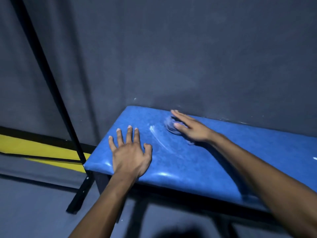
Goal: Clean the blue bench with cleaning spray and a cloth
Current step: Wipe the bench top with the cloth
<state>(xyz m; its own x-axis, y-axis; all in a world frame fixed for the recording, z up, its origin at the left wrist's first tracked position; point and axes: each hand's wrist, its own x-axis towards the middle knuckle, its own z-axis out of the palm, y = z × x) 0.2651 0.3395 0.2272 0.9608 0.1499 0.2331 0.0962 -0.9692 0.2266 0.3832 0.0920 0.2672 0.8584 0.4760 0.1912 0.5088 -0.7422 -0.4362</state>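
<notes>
1. Wiping looks like the step in hand: the right hand (190, 130) lies flat, fingers straight, pressing a blurred grey cloth (172, 127) onto the blue bench (197, 162) near its far edge, just beside the dark wall (188, 57).
2. Most of the cloth is hidden under the palm and fingers; only a smeared bit shows at the fingertips, so how it is folded cannot be told.
3. The left hand (131, 152) rests on the bench's near left end with fingers spread and straight, holding nothing; it seems to be bracing.
4. A pale curved streak (159, 140) lies on the vinyl between the two hands, which I judge to be spray or a wet wipe mark; so spraying is probably done at this end.
5. No spray bottle is in view.
6. The bench runs off to the right, out of frame; that stretch shows no streaks, apart from a small white mark at the frame's edge, so it likely remains to be wiped.
7. A black post (51, 86) and yellow floor stripe (37, 148) stand left of the bench.
</notes>
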